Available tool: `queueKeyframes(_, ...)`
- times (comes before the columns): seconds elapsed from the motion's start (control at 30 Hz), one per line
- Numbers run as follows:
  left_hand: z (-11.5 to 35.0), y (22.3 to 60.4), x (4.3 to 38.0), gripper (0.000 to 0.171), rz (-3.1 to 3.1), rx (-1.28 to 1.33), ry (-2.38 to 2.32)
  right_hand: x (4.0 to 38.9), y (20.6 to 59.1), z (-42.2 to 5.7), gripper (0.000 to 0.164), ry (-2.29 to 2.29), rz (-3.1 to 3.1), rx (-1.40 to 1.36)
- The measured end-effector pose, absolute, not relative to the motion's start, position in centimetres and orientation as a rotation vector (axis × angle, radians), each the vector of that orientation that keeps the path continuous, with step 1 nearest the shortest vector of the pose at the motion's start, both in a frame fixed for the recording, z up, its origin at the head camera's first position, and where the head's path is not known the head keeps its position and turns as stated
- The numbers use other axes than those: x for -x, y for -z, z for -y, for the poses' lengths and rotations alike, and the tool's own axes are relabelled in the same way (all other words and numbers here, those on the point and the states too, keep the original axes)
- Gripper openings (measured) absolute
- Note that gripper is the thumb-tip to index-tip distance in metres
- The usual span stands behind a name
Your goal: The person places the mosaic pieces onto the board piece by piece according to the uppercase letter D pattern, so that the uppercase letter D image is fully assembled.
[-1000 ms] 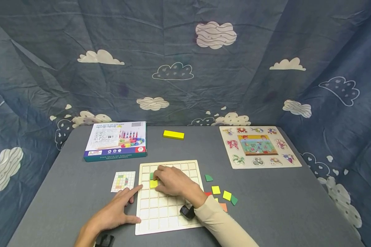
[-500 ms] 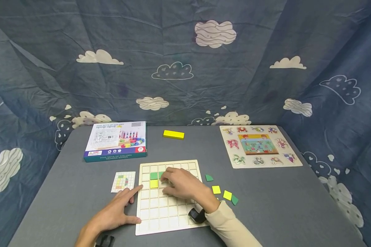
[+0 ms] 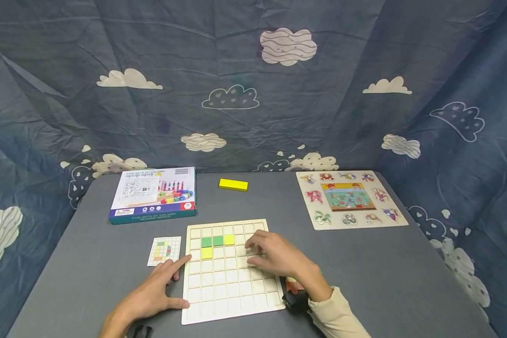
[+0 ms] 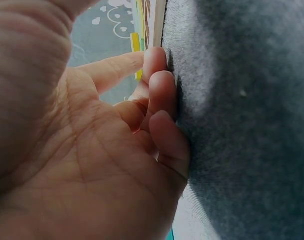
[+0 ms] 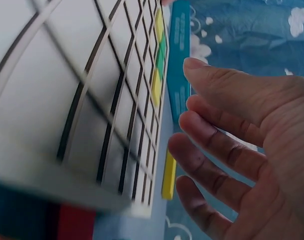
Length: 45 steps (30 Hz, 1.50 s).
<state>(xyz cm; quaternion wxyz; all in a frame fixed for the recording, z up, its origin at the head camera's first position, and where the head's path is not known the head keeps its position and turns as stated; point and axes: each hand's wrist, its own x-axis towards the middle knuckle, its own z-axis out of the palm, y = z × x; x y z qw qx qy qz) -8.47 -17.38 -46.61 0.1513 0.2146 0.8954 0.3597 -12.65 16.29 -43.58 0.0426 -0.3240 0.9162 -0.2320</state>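
A pale wooden grid board (image 3: pixel 220 307) lies in front of me. Two green tiles (image 3: pixel 218 241) sit side by side in its upper rows, with a yellow tile (image 3: pixel 229 240) to their right. Another yellow tile (image 3: pixel 206 253) fills the cell below the left green one. My left hand (image 3: pixel 149 291) rests on the table, index fingertip and thumb touching the board's left edge. Over the board's right side is my right hand (image 3: pixel 279 253), nothing in its grasp; the right wrist view shows its fingers (image 5: pixel 206 165) loosely bent and apart from the thumb.
A small pattern card (image 3: pixel 165 251) lies left of the board. Orange-red tiles (image 3: pixel 293 285) show partly beneath the right wrist. Farther back are a boxed bead set (image 3: pixel 152 195), a yellow bar (image 3: pixel 233 185) and a sea-animal puzzle board (image 3: pixel 350 220).
My right hand has let go of a yellow tile beside the green ones and moved right across the board, uncovering that row. The left hand keeps its place; the head view has shifted slightly.
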Motion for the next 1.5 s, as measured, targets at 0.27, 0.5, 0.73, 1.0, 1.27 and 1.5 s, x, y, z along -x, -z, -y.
queueKeyframes(0.27, 17.4, 46.5, 8.5, 0.098, -2.555, -0.597, -1.033, 12.4, 43.7, -19.1, 0.023, 0.826, -2.765, 0.911)
queueKeyframes(0.5, 17.4, 46.7, 8.4, 0.099, -2.559, -0.611, -1.054, 12.7, 44.3, -21.6, 0.024, 0.861, -2.776, 0.850)
queueKeyframes(0.73, 17.5, 46.7, 8.4, 0.098, -2.575, -0.610, -1.045, 12.9, 44.4, -23.6, 0.022, 0.863, -2.770, 0.768)
queueKeyframes(1.0, 17.5, 46.8, 8.3, 0.098, -2.570, -0.616, -1.041, 12.8, 43.9, -24.6, 0.022, 0.800, -2.759, 0.709)
queueKeyframes(1.27, 17.5, 46.8, 8.3, 0.099, -2.565, -0.609, -1.056, 12.9, 43.7, -25.2, 0.027, 0.726, -2.696, 0.675)
queueKeyframes(1.5, 17.4, 46.7, 8.5, 0.098, -2.557, -0.596, -1.048, 12.8, 43.8, -25.1, 0.034, 0.679, -2.670, 0.633)
